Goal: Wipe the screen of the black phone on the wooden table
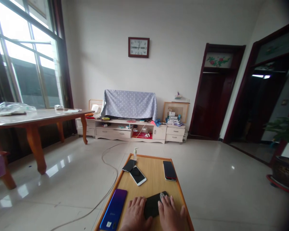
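Both my hands rest on a small wooden table point(155, 175) at the bottom of the view. My left hand point(135, 213) lies flat with its fingers against the left edge of a black phone point(153, 205). My right hand point(170, 213) lies on that phone's right side, fingers apart, next to a small grey object point(162, 194) at its top corner. A blue-purple phone point(114, 208) lies face down left of my left hand. Farther up the table lie a white phone point(138, 175), a dark phone point(129, 165) and a red-edged phone point(169, 170).
A small pump bottle point(135, 153) stands at the table's far edge. A cable point(106, 160) runs across the tiled floor to a TV cabinet point(132, 130) with a cloth-covered screen. A large wooden table point(36, 118) stands left, a potted plant point(283, 150) right, dark doorways behind.
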The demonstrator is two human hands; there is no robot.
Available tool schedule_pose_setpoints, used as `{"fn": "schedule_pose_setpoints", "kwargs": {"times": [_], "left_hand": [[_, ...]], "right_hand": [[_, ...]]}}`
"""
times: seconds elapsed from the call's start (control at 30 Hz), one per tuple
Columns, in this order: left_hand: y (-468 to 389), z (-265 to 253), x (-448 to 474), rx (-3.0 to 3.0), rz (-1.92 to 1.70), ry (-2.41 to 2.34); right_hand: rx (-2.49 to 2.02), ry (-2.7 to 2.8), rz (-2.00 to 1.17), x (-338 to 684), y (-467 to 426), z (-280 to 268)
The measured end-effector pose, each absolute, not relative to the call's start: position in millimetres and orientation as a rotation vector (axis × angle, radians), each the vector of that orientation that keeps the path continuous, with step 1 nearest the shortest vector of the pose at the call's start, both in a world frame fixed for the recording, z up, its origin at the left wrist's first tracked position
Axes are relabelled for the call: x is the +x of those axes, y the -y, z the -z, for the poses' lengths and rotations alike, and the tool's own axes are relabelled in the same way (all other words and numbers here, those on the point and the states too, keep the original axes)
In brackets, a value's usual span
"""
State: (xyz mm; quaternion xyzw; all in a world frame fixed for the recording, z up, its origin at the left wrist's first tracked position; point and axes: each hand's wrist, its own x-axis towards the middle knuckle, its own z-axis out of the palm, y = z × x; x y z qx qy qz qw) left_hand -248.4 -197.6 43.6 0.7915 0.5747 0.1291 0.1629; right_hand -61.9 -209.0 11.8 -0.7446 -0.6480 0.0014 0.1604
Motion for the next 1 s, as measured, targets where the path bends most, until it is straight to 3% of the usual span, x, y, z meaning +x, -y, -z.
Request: {"fn": "schedule_pose_setpoints", "kwargs": {"times": [0.23, 0.5, 0.77, 1.0], "left_hand": [[185.8, -35.7, -253.0, 2.227, -0.332, -1.635], [191.5, -48.3, -246.5, 2.215, -0.456, -1.647], [182.8, -30.7, -251.3, 2.219, -0.508, -1.618], [185.3, -40.7, -248.8, 2.226, -0.539, -1.601]], "right_hand": [[-1.942, 1.949, -0.002, -107.7, 205.3, 32.9], [-2.144, 1.878, -0.018, -43.5, 199.1, -11.9], [-1.875, 2.066, -0.197, -98.8, 211.7, 5.5], [-2.166, 1.893, -0.106, -49.6, 195.3, -17.1]]}}
